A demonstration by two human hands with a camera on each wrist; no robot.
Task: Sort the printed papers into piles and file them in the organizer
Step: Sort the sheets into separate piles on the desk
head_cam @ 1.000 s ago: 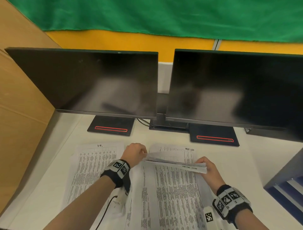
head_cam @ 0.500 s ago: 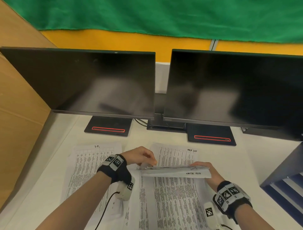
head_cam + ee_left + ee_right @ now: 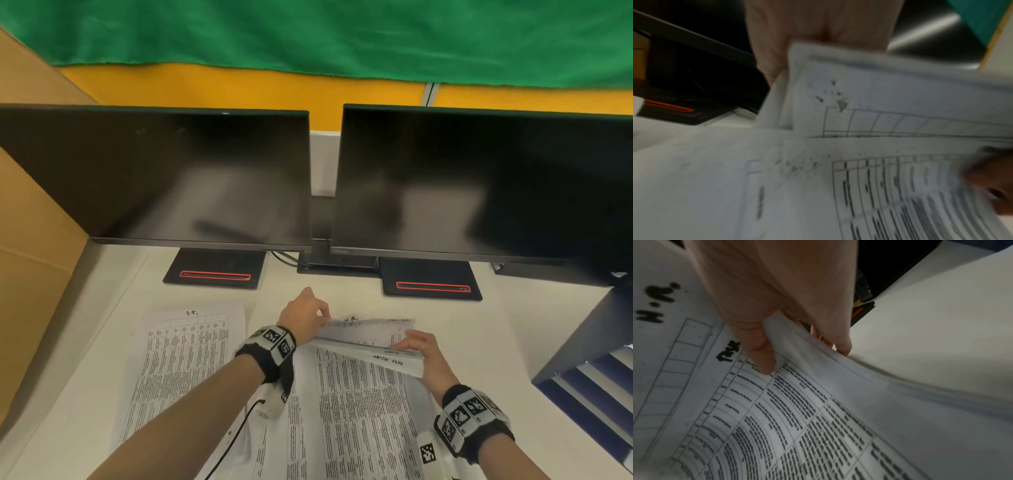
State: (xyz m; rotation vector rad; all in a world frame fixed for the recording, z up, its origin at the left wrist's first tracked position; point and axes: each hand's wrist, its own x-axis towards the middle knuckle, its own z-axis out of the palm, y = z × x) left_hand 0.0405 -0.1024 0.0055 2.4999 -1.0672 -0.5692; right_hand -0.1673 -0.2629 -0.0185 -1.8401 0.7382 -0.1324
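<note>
Printed sheets with tables lie on the white desk: one pile [image 3: 185, 363] at the left, a larger stack [image 3: 356, 418] in front of me. The far ends of its top sheets [image 3: 370, 342] are lifted off the stack. My left hand [image 3: 306, 317] pinches their left corner [image 3: 797, 78]. My right hand [image 3: 423, 356] grips their right edge, thumb on top and fingers underneath [image 3: 842, 347]. A sheet marked "H.R." [image 3: 659, 308] shows in the right wrist view. The dark blue organizer [image 3: 589, 370] stands at the right edge.
Two dark monitors [image 3: 164, 178] [image 3: 479, 185] stand on black bases [image 3: 215, 269] close behind the papers. A brown cardboard wall [image 3: 30, 246] borders the desk on the left. A black cable [image 3: 236, 435] runs from my left wrist.
Both hands have shifted slightly away from me with the lifted sheets, and the fanned sheets now show more of their upper faces. The head view has tilted a little.
</note>
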